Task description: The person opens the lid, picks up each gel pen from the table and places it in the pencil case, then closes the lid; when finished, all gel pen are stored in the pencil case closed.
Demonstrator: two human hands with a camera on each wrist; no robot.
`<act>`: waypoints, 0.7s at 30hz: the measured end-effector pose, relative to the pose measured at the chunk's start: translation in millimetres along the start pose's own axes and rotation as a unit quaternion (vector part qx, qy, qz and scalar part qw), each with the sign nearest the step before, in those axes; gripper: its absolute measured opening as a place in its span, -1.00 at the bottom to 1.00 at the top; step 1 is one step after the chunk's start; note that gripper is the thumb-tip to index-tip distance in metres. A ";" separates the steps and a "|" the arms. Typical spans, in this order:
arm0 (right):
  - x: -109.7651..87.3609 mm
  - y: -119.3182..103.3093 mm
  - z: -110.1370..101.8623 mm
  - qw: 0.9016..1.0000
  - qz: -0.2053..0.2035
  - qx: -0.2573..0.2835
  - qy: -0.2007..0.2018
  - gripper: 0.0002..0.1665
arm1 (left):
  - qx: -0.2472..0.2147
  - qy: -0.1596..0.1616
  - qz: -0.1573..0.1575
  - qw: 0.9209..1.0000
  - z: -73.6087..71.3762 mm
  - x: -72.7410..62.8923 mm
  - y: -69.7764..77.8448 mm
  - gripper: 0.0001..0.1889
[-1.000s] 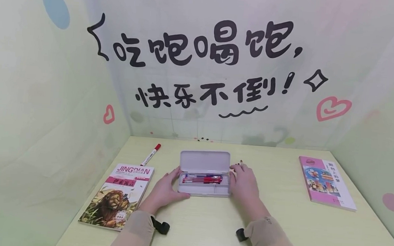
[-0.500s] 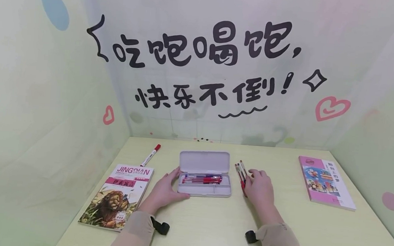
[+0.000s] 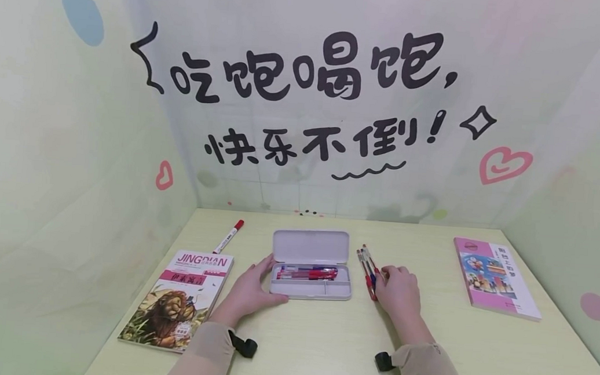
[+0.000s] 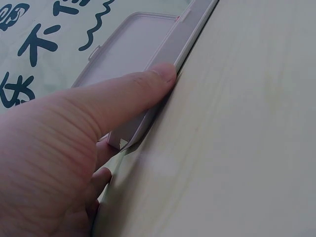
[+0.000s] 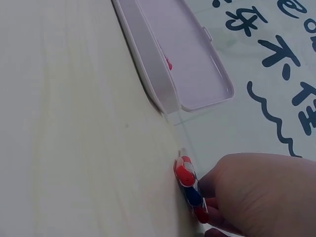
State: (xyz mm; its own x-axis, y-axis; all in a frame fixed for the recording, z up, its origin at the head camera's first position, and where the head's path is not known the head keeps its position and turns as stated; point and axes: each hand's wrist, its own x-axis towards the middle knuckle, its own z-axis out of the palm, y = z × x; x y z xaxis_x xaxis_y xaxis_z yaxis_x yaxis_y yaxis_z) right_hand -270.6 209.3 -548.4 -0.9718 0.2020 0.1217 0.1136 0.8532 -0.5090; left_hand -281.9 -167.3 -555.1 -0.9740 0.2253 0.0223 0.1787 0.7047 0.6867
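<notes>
An open pale pencil case (image 3: 337,290) stands on the table, its lid (image 3: 311,245) raised at the back and several red and blue pens (image 3: 307,273) inside. My left hand (image 3: 251,288) rests at the case's left end. In the left wrist view its thumb (image 4: 136,91) lies along the front wall and the other fingers are partly hidden behind the case. Right of the case, a small bunch of clear-barrelled pens (image 3: 367,270) with red and blue parts lies on the table. My right hand (image 3: 399,293) is at their right side, its fingertips against the pens (image 5: 191,192).
A book with a lion cover (image 3: 174,306) lies at the left, and a red-capped marker (image 3: 230,236) behind it. A pink book (image 3: 497,278) lies at the right. Printed wall sheets stand round the back and sides of the table (image 3: 314,351).
My right hand has moved from the case's right edge to the right side of the loose pens, bringing them into view. The pens have shifted slightly. My left hand has stayed at the case.
</notes>
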 end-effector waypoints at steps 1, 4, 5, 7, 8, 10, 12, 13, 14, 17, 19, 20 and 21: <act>-0.1 -0.1 0.0 1.000 0.003 -0.002 -0.002 -0.52 | 0.001 0.000 0.000 1.000 -0.1 0.3 -0.2 0.33; 0.3 -0.1 -0.3 1.000 0.008 -0.006 -0.004 -0.55 | -0.001 0.002 -0.001 1.000 -0.4 0.5 -0.7 0.33; 0.3 -0.1 -0.3 1.000 0.009 -0.007 -0.004 -0.57 | -0.002 0.002 -0.001 1.000 -0.4 0.5 -0.9 0.33; 0.8 0.1 -0.4 1.000 0.011 -0.006 -0.003 -0.59 | -0.004 0.003 -0.002 1.000 -0.3 0.5 -1.2 0.33; 1.2 0.3 -0.3 1.000 0.012 -0.006 -0.003 -0.60 | -0.004 0.003 -0.003 1.000 -0.1 0.5 -1.4 0.33; 1.7 1.0 0.3 1.000 0.013 -0.005 0.000 -0.61 | -0.004 0.003 -0.004 1.000 0.1 0.4 -1.6 0.32; 2.2 1.7 0.9 1.000 0.014 -0.005 0.001 -0.61 | -0.004 0.003 -0.005 1.000 0.3 0.6 -1.8 0.32; 2.5 2.0 1.1 1.000 0.015 -0.005 0.002 -0.61 | -0.003 0.004 -0.006 1.000 0.7 0.4 -2.0 0.32; 2.6 2.2 1.3 1.000 0.015 -0.005 0.002 -0.61 | -0.004 0.004 -0.007 1.000 0.9 0.4 -2.1 0.32; 2.2 2.4 1.5 1.000 0.019 -0.004 -0.002 -0.61 | -0.006 0.007 -0.010 1.000 1.6 -0.1 -2.4 0.32; 2.2 2.8 1.7 1.000 0.022 -0.004 -0.004 -0.61 | -0.006 0.008 -0.011 1.000 2.0 -0.4 -2.6 0.32; 2.0 3.0 1.8 1.000 0.023 -0.004 -0.005 -0.61 | -0.007 0.008 -0.011 1.000 2.0 -0.4 -2.7 0.32; 2.1 3.1 1.7 1.000 0.023 -0.003 -0.006 -0.60 | -0.007 0.008 -0.011 1.000 2.1 -0.4 -2.9 0.32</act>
State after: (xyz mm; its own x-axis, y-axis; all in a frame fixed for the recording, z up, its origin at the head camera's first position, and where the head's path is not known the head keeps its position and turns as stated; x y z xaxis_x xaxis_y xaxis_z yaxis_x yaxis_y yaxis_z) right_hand -272.7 211.6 -551.1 -0.9678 0.2359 0.0881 0.1599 0.8459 -0.5089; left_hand -281.7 -168.1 -558.7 -0.9800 0.1983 0.0182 0.1546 0.7000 0.6972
